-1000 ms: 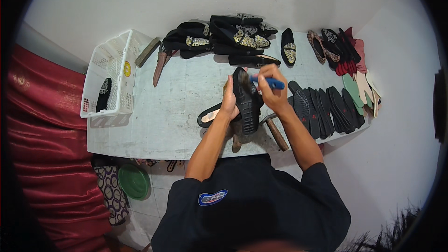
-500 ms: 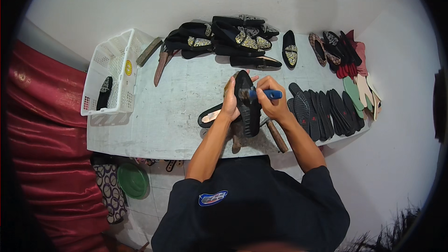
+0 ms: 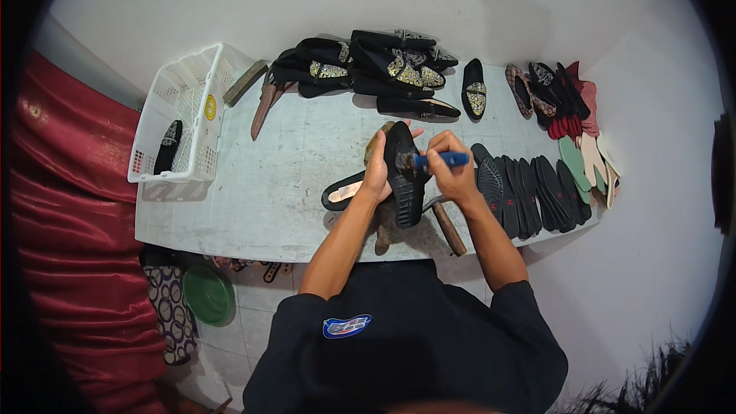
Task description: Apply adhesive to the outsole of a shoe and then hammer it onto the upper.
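My left hand (image 3: 376,169) is closed round a black shoe (image 3: 407,203), turned so that its ridged sole faces up. In my right hand (image 3: 454,169) is a brush with a blue handle (image 3: 443,159). Its bristles touch the sole near the middle. Behind my left wrist, partly covered, lies another black shoe with a pale insole (image 3: 344,191). A hammer with a wooden handle (image 3: 449,230) rests on the table below my right hand. Under the held shoe, another wooden tool (image 3: 382,239) shows only in part.
Finished-looking black shoes (image 3: 330,69) are heaped at the back, with a single shoe (image 3: 474,90) beside them. Black soles (image 3: 529,192) lie in a row at right, near green and cream insoles (image 3: 586,161). A white basket (image 3: 172,178) holding a shoe stands at left.
The brush has shifted slightly down along the sole. My hands still hold the shoe and the brush; the whole view has moved a little.
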